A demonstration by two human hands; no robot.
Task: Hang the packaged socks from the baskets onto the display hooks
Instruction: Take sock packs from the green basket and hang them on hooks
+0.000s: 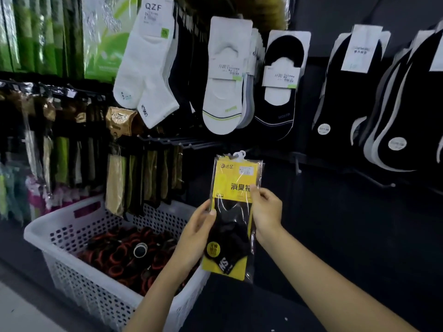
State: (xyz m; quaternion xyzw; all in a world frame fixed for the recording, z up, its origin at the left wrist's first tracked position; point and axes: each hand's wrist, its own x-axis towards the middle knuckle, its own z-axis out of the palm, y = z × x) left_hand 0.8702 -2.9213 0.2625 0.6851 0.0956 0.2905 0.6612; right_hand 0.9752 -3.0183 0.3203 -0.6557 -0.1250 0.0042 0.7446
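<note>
Wall's loaded with hanging socks across the top of the frame, hooks sticking out mid-frame. White basket lower left, full of dark rolled stuff. The pack is upright at center, just below the hooks. The left hand pinches its left edge and the right hand its right edge, fingers curled.

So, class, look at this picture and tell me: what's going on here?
A person holds a packaged pair of socks upright, the left hand pinching its left edge and the right hand its right edge. Its white hanger tab is close to the bare display hooks, not yet on one. A white basket sits below, to the left.
</note>
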